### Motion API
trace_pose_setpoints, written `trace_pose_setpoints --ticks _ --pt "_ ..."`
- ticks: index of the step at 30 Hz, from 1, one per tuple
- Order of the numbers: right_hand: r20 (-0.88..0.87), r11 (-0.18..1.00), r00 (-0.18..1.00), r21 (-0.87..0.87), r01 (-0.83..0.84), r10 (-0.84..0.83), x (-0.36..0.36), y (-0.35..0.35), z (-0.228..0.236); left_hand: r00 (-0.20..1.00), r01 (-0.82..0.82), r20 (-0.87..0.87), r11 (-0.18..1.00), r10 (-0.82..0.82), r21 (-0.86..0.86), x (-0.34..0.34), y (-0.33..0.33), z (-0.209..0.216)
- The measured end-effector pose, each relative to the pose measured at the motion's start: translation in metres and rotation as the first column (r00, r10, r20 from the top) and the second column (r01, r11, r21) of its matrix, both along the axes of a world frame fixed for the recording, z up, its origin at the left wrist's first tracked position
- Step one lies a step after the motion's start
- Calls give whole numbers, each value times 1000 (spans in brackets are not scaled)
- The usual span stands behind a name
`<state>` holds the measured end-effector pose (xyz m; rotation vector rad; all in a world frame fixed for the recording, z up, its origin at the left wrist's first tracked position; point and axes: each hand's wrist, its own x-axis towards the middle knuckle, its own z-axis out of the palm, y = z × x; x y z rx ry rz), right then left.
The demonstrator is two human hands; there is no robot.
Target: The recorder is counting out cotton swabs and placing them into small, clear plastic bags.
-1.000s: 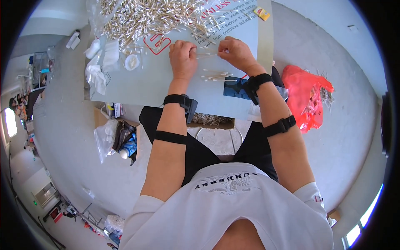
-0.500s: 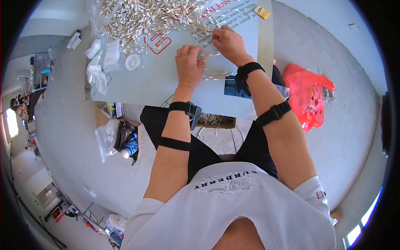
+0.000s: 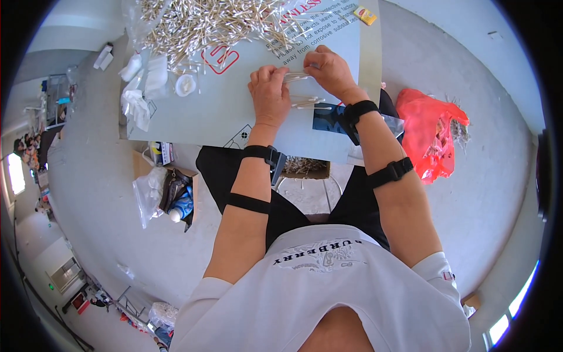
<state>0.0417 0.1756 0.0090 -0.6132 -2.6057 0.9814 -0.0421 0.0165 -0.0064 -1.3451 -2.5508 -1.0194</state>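
Observation:
A small bunch of cotton swabs [image 3: 298,77] lies crosswise between my hands, just over the table. My left hand [image 3: 271,97] is closed around its left end, with thumb and fingers together. At its right end, my right hand [image 3: 330,71] has its fingers curled in a pinch that touches the swabs; the fingertips are partly hidden. Closer to me, a few loose swabs [image 3: 308,103] rest on the table [image 3: 217,114]. Past my hands spreads a big heap of swabs [image 3: 214,29].
Left of my hands are a round white container [image 3: 186,85] and crumpled clear plastic bags [image 3: 136,108]. A small yellow packet [image 3: 365,16] lies at the far right. Below the table edge stands a box of swabs [image 3: 306,168]. A red plastic bag [image 3: 427,132] sits on the right.
My right hand has come nearer to me, from the edge of the heap to the right end of the bunch. The left hand has shifted slightly right, still gripping the swabs.

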Motion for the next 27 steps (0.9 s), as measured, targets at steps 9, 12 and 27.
trace_pose_setpoints --ticks 9,12,27 --pt "8 996 997 -51 -71 71 15 -6 0 995 77 66 997 -79 30 6 -6 3" --pt "66 992 997 -124 -32 40 7 -7 7 993 53 104 996 -61 74 -7 -8 -1" --pt "22 960 969 148 239 -245 -68 14 -8 991 29 -115 961 -63 -275 -74 42 -10"
